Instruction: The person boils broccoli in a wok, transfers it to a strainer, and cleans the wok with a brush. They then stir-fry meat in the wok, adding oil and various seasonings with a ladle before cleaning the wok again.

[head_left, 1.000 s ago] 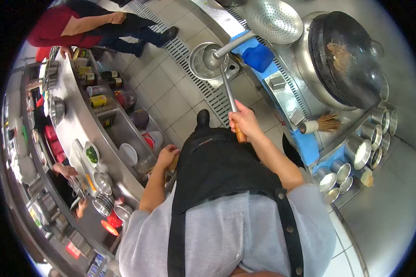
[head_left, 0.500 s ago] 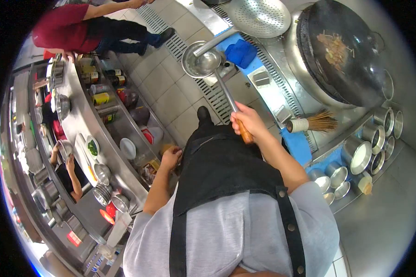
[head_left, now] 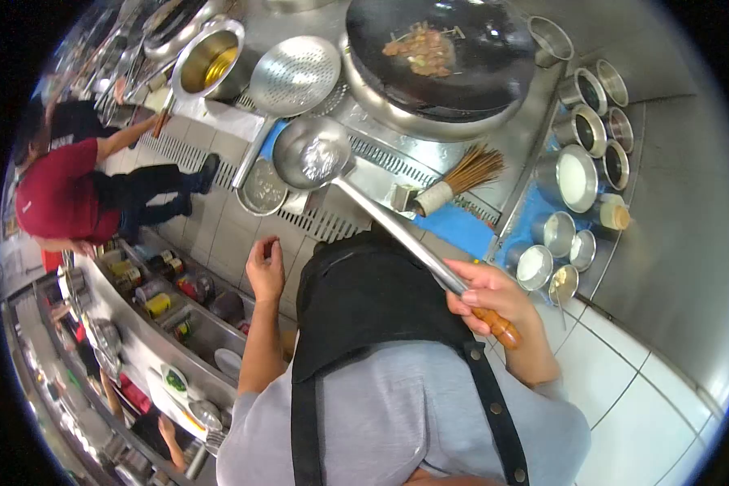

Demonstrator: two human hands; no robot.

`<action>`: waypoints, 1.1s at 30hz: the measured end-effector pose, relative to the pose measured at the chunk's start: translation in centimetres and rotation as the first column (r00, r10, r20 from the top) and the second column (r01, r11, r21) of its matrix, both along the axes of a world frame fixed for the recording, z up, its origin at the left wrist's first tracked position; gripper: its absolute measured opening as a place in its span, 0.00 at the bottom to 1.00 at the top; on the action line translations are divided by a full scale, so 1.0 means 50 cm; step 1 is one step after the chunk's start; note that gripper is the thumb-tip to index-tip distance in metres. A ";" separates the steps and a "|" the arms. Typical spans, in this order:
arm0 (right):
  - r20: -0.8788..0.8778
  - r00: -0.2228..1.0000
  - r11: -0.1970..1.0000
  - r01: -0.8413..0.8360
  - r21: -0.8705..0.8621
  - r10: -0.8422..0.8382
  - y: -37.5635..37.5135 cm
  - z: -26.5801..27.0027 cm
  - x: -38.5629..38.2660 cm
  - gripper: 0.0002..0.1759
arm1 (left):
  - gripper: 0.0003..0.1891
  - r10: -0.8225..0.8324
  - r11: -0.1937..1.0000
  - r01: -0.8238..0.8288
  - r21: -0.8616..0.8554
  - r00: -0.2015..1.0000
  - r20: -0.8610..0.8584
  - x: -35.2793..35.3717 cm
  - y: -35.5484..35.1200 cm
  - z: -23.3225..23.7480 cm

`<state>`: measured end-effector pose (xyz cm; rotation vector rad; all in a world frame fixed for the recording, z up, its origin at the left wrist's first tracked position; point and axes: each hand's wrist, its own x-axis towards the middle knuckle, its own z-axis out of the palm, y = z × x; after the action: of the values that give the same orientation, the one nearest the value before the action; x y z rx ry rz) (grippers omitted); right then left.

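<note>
My right hand [head_left: 494,300] is wrapped round the wooden grip of a long metal ladle [head_left: 397,231]. The ladle's bowl is raised over the stove's front edge, with bright glints inside it. My left hand [head_left: 266,271] hangs to the left of my apron, fingers loosely curled and apart from the thumb, holding nothing. Just beyond the ladle lies a perforated strainer [head_left: 296,73], its handle pointing toward me. Below the ladle's bowl shows a round metal bowl [head_left: 262,188]. Farther off, a dark wok [head_left: 494,69] holds cooked food pieces [head_left: 425,50].
A bamboo brush [head_left: 470,172] lies on the stove edge. Metal containers of seasonings, one with white contents [head_left: 577,178], line the right side. A pot [head_left: 236,40] holds yellow liquid. At left are a person in a red shirt [head_left: 69,194] and a counter [head_left: 125,296].
My view has turned toward the stove. The right hand has shifted right and lower with the ladle, whose bowl is now nearer the strainer. My left hand has come up and forward.
</note>
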<state>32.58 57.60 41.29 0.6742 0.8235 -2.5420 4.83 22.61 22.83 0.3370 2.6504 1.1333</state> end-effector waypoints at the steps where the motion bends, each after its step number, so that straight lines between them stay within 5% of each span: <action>1: -0.009 0.994 0.994 0.112 0.013 -0.112 0.002 0.010 0.015 0.44 | 0.09 -0.033 0.994 0.042 0.097 0.995 -0.096 -0.014 0.048 0.019; 3: -0.036 0.979 0.978 0.201 0.061 -0.199 0.005 0.012 0.020 0.44 | 0.08 -0.164 0.971 0.187 0.149 0.974 -0.157 -0.040 0.154 0.072; 5: -0.143 0.924 0.863 0.382 0.331 -0.354 0.009 0.005 -0.009 0.44 | 0.11 -0.296 0.901 0.374 0.219 0.901 -0.317 -0.065 0.273 0.113; 7: -0.212 0.932 0.730 0.361 0.581 -0.293 0.031 -0.007 -0.085 0.42 | 0.13 -0.377 0.816 0.507 0.279 0.831 -0.409 -0.090 0.386 0.122; 10: -0.198 0.941 0.433 0.306 0.848 -0.276 0.095 -0.112 -0.183 0.41 | 0.15 -0.463 0.733 0.668 0.127 0.627 -0.626 -0.114 0.531 0.142; 16: -0.085 0.855 0.230 0.232 0.945 -0.512 0.143 -0.170 -0.262 0.41 | 0.14 -0.614 0.586 0.810 -0.027 0.423 -0.666 -0.163 0.685 0.127; 20: -0.114 0.844 0.134 0.214 0.968 -0.525 0.124 -0.183 -0.285 0.41 | 0.09 -0.705 0.483 0.869 -0.109 0.312 -0.637 -0.183 0.717 0.072; 22: -0.077 0.839 0.418 0.346 0.840 -0.539 0.092 -0.152 -0.288 0.42 | 0.06 -0.723 0.459 0.884 -0.088 0.314 -0.615 -0.193 0.720 0.068; 26: -0.079 0.840 0.469 0.375 0.800 -0.537 0.074 -0.141 -0.294 0.43 | 0.05 -0.769 0.414 0.907 -0.082 0.300 -0.564 -0.223 0.730 0.054; 30: -0.150 0.727 0.162 0.340 0.926 -0.670 0.134 -0.170 -0.372 0.43 | 0.04 -0.762 0.385 0.922 -0.036 0.295 -0.576 -0.231 0.719 0.077; 33: -0.017 0.758 0.169 0.166 0.971 -0.652 0.176 -0.156 -0.395 0.44 | 0.04 -0.759 0.335 0.942 0.011 0.276 -0.590 -0.241 0.723 0.079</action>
<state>12.84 66.40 33.47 2.0031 2.2795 -1.7883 -7.23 58.76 26.79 2.1370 1.8224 1.1329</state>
